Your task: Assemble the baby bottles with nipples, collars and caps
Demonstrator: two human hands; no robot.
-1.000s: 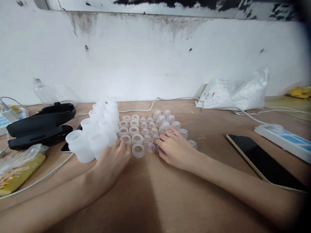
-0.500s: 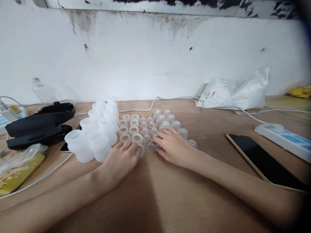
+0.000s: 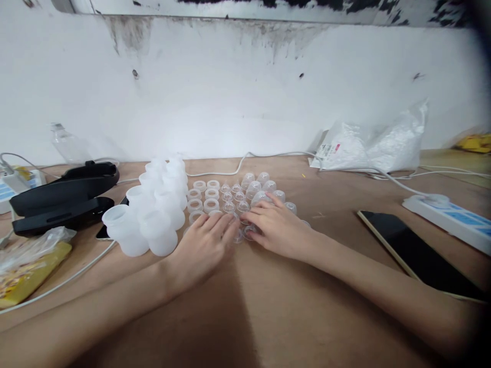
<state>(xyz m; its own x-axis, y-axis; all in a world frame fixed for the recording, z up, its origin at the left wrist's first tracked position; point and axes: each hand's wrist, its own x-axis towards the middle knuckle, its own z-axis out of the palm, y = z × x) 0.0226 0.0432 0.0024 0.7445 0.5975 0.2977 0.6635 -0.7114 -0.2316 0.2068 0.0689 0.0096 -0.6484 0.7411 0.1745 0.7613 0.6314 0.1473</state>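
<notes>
My left hand (image 3: 205,240) lies palm down with its fingers stretched forward over the near end of the translucent rings (image 3: 211,210). Its thumb side reaches the nearest clear bottle nipples (image 3: 229,207), and it hides some of these parts. Opposite, my right hand (image 3: 282,230) has its thumb and fingers apart around the near nipples, its upper fingers touching or just over the clear domed caps (image 3: 253,190). I see nothing lifted in either hand. Frosted white bottles (image 3: 156,232) stand upright in rows to the left of my left hand.
A phone (image 3: 414,255) and a power strip (image 3: 452,220) lie on the right. Behind them is a white plastic bag (image 3: 395,145). A black case-like object (image 3: 65,191) and a yellow snack bag (image 3: 46,266) are left. A white cable (image 3: 276,154) runs along the wall.
My left hand has moved right and its fingers have spread forward, covering the near rings. My right hand has shifted slightly, its fingers more extended over the caps.
</notes>
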